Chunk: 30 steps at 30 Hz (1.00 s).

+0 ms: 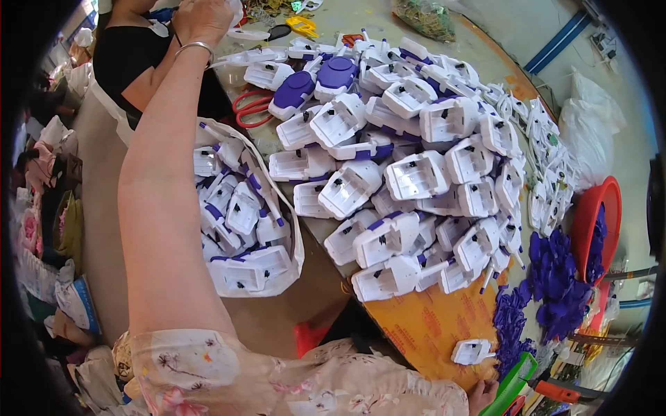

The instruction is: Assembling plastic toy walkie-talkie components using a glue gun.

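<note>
Your left hand (202, 21) is far out, near co-worker's black sleeve (126, 59); cannot tell its grip. Your right hand (483, 396) sits beside green strip (513, 385); grip hidden too. Lone white housing (472, 351) lies on yellow board (424, 320), just beyond right hand. Keep reach clear of bag rim (297, 255) and piled housings (416, 178).

White housings (416, 175) — smooth, glossy plastic; bangle (195, 45) — shiny metal.

A workshop: heaped white casings (416, 177) crowd the worktable (354, 15).
</note>
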{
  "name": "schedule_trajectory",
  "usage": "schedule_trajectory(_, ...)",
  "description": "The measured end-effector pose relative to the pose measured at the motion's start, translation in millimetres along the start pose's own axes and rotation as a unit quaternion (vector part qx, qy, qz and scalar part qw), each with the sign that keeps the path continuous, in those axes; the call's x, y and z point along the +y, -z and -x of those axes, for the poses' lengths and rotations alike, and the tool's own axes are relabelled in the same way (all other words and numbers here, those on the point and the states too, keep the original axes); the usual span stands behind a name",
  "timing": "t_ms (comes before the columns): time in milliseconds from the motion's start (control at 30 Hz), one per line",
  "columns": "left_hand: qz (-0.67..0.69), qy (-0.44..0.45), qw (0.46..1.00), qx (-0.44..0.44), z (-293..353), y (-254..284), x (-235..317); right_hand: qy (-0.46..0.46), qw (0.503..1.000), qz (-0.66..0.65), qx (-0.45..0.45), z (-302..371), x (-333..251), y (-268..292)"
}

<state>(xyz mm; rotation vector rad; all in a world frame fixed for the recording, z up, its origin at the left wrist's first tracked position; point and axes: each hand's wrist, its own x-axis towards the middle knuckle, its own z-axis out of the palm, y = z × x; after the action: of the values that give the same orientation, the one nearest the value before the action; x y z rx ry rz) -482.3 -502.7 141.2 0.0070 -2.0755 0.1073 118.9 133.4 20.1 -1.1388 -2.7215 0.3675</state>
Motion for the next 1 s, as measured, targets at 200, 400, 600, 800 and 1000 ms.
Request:
schedule_trajectory(200, 0.204, -0.049, 0.976, 0.066, -32, 48, 20, 0.067, 0.978, -0.176, 0.084, 0, 38, -20)
schedule_trajectory(400, 0.270, -0.148, 0.950, 0.056, -44, 208, 106, 0.037, 0.978, -0.199, 0.054, 2, 35, -16)
schedule_trajectory(600, 0.401, -0.241, 0.883, 0.035, -18, 316, 199, 0.056, 0.959, -0.276, 0.037, 4, 46, -2)
schedule_trajectory(800, 0.556, -0.288, 0.776, 0.074, 55, 392, 284, 0.106, 0.889, -0.437, 0.084, 27, 16, 23)
schedule_trajectory(1000, 0.773, -0.111, 0.610, -0.130, 139, 437, 344, 0.062, 0.703, -0.685, -0.181, 44, -17, 30)
